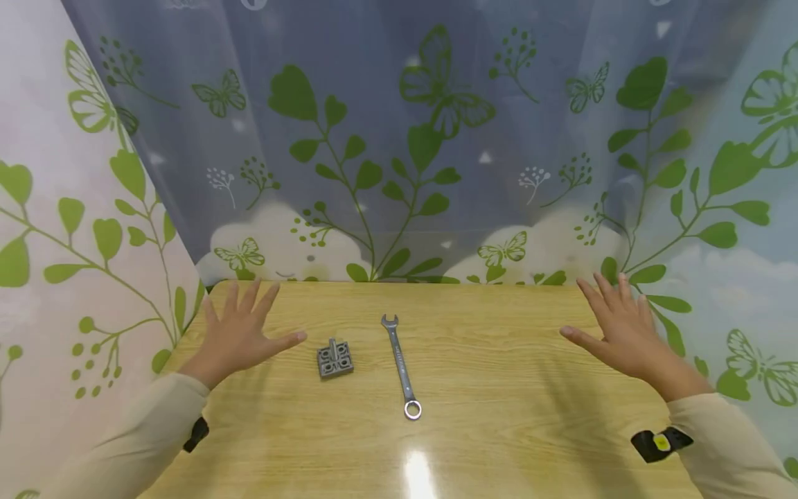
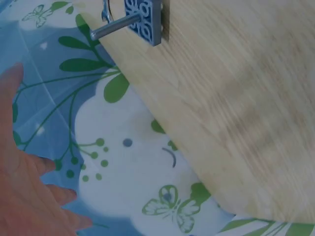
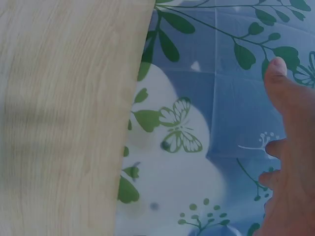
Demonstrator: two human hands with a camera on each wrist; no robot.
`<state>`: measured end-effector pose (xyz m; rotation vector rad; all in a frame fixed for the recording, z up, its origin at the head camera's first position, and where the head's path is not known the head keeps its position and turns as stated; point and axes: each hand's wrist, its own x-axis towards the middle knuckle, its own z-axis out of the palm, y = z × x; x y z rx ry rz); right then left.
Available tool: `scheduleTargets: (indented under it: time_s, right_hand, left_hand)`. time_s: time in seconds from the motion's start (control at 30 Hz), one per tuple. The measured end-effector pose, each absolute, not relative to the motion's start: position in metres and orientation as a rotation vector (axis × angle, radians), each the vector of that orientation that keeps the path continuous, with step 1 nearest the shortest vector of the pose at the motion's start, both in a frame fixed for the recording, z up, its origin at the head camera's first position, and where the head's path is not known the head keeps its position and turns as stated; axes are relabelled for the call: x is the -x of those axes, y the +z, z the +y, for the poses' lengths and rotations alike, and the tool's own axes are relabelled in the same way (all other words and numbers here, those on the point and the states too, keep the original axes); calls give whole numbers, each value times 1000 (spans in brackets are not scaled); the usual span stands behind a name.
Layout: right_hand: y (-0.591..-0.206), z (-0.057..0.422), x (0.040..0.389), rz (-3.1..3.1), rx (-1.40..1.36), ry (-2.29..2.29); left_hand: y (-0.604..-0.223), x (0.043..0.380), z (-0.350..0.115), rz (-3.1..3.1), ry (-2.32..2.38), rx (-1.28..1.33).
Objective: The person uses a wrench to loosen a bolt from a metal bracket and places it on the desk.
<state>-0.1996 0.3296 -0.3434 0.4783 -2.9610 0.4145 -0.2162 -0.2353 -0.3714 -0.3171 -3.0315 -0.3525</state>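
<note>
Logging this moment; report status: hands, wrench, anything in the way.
Left hand, right hand: both open, empty. Combination wrench lying on table, ungripped. Gray block with protruding rod between left hand and wrench; nothing else visible between.

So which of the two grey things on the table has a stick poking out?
The square grey block: a straight grey peg sticks up from it. The long silver-grey metal wrench lies flat and has none.

Two hands [image 1: 240, 336] [image 1: 626, 339], two straps [image 1: 197, 435] [image 1: 661, 443], one wrench [image 1: 401, 364], one block [image 1: 335, 360], one table [image 1: 492, 360]
</note>
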Motion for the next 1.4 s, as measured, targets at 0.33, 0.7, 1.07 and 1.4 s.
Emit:
scheduleTargets:
  time_s: [0.33,0.7,1.07,1.4]
  right_hand:
    - [-380,293,210,-2995,-541,590]
    - [-440,220,216,-2940,-636,862]
    - [-490,138,212,-2860,-561,1361]
    - [-506,97,212,-2733,-409,1572]
  left_hand:
    - [-408,215,-217,-2981,-467,342]
    - [-467,221,-193,-2979,-626,375]
    - [-498,231,-178,-2969,-979,335]
    - [-507,233,-177,-2917,-1096,275]
